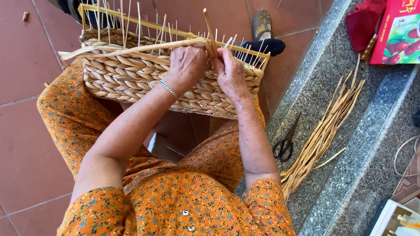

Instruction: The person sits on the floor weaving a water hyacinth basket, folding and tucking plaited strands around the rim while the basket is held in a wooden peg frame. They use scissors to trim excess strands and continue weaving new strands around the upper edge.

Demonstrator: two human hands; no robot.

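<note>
Orange floral dress [175,205] in the foreground, cropped at the bottom edge. Left hand [187,65] curled over the rim of a half-woven basket [131,76] on the lap, gripping a flat fibre strand [131,47]. Right hand [229,72] just beside it, pinching upright reeds [210,32]. Bare red floor tiles [26,131] at left. Scissors [286,142] and loose fibre bundle [326,131] on the granite step [376,131]; red box [400,30] cut off at right.

A half-woven basket [131,76] of pale, braided straw-coloured fibre is seen resting on the lap, tilted on its side. Thin upright stakes [127,22] are left projecting above its unfinished rim. A flat weaving strand [131,47] is laid along that rim, and a darker strand end [209,32] is raised upright.
</note>
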